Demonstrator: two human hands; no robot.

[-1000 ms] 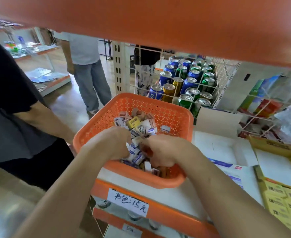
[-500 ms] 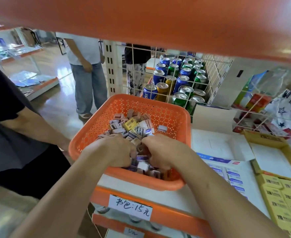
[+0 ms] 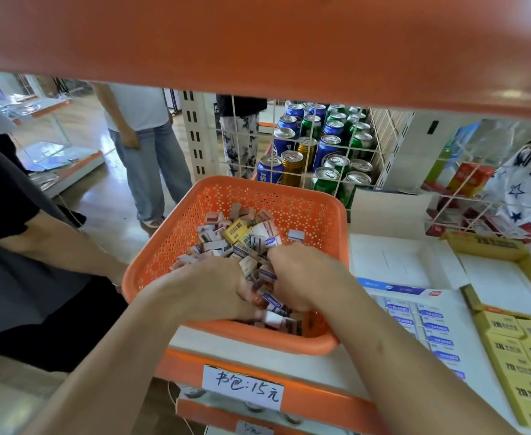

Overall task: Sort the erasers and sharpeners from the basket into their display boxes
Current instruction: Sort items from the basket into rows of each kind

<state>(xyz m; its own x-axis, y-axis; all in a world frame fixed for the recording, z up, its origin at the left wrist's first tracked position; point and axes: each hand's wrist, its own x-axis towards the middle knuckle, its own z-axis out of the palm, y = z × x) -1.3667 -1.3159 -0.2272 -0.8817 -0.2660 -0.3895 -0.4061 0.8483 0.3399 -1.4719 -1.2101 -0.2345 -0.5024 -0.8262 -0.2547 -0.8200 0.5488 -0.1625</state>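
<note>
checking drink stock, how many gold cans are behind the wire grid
2: one gold can in the nearest row beside a blue can, the other just behind it to its right. Others may be hidden.

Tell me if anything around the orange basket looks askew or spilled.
The orange basket sits askew: its near-left corner juts past the shelf's end, over the floor. Nothing has spilled out.

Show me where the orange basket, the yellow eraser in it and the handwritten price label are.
orange basket [image 3: 323,233], head view, bare right inner wall.
yellow eraser [image 3: 234,231], head view, middle of its top face.
handwritten price label [image 3: 244,387], head view, centre of the paper.
</note>
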